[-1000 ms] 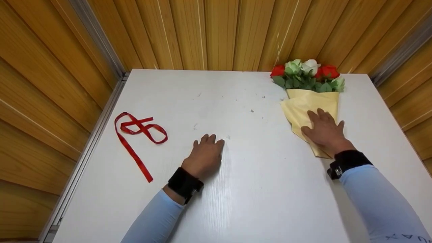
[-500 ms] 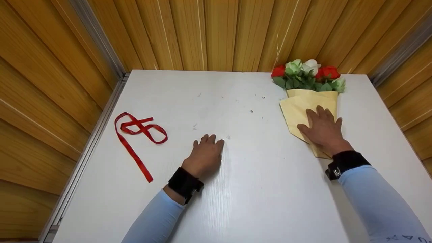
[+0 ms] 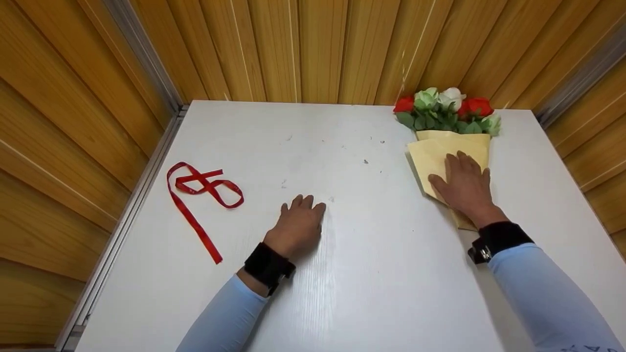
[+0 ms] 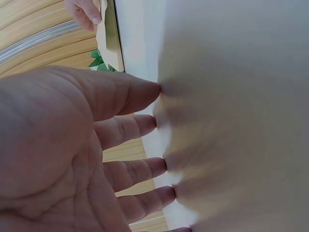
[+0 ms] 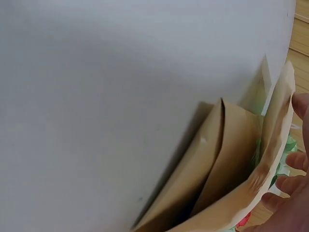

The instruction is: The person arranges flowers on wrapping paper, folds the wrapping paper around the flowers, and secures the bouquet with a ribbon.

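At the table's right side lies a bouquet of red, white and pale green roses, wrapped in cream paper. My right hand rests on the wrapping with its fingers spread, pointing toward the blooms. In the right wrist view the fingers lie along the outer side of the folded paper, whose lower end gapes. My left hand stands on the tabletop near the middle, fingertips touching the surface and nothing held. The left wrist view shows its palm raised above the table.
A loosely looped red ribbon lies on the left of the white table, its straight tail pointing toward the front. Wood-look panels stand behind and at both sides, with metal frame strips at the corners. Small marks dot the tabletop.
My right hand has slid slightly left and up along the wrapping, and the paper's left edge now lifts a little. The left hand and the ribbon have stayed put.
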Demonstrator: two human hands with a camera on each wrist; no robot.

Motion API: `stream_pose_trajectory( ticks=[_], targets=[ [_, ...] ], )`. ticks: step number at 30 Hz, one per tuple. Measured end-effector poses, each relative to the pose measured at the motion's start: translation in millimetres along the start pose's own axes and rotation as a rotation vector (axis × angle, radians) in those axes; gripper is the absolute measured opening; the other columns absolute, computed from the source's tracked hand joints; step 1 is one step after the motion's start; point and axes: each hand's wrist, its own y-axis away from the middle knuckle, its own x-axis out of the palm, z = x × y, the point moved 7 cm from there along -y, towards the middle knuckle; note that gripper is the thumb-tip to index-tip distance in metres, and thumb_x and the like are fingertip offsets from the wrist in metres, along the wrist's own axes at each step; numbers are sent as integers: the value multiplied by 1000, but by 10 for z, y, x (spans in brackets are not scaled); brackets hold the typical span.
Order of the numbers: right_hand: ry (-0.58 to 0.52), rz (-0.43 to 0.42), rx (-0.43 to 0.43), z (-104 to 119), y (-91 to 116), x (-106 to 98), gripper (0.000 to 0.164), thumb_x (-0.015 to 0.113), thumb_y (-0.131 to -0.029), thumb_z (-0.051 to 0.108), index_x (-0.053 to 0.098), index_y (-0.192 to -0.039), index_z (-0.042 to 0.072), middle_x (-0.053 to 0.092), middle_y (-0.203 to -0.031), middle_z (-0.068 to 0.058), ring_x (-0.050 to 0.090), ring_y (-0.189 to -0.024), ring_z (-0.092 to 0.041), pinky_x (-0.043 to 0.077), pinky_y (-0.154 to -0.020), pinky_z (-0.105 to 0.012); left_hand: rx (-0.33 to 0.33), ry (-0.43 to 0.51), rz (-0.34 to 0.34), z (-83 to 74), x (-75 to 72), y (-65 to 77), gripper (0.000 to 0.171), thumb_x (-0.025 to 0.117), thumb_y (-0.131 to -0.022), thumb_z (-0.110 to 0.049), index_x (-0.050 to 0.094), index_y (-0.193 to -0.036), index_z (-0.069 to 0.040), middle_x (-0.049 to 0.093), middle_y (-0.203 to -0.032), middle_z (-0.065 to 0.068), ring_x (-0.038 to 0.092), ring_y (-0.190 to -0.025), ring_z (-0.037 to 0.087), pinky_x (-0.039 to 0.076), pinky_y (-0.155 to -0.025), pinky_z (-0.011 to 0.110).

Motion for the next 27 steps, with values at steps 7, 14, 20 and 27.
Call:
stream_pose_trajectory(
  ticks=[7, 14, 20, 27],
  targets=[
    [-20, -79, -58, 222, 160, 4, 73, 59, -106, 43, 38, -156, -6, 28, -165, -34, 23, -153, -55, 7, -119, -80, 4, 4, 14, 5, 0, -6, 39, 54, -106, -14, 57, -145, -9, 50, -156, 21, 38, -151, 47, 35, -115, 73],
    [-4, -88, -101, 444, 294, 83, 72, 59, -106, 44, 39, -155, -5, 31, -163, -33, 26, -152, -53, 8, -122, -75, 10, -4, 13, 3, 17, -15, 39, 54, -106, -13, 58, -144, -9, 52, -150, 20, 39, -149, 46, 36, -114, 72],
    [-15, -123, -152, 623, 380, 144, 67, 62, -106, 38, 43, -152, -7, 35, -162, -32, 29, -151, -52, 11, -124, -72, 20, -6, -20, 1, -11, -7, 33, 54, -106, -13, 62, -138, -9, 57, -144, 17, 46, -144, 43, 40, -112, 70],
    [-52, -156, -207, 885, 492, 210, 62, 64, -105, 34, 46, -149, -6, 40, -159, -30, 34, -149, -47, 15, -125, -68, 42, 63, -186, 179, -225, 8, 27, 51, -106, -7, 72, -123, -5, 70, -112, 13, 66, -107, 34, 58, -84, 49]
  ],
)
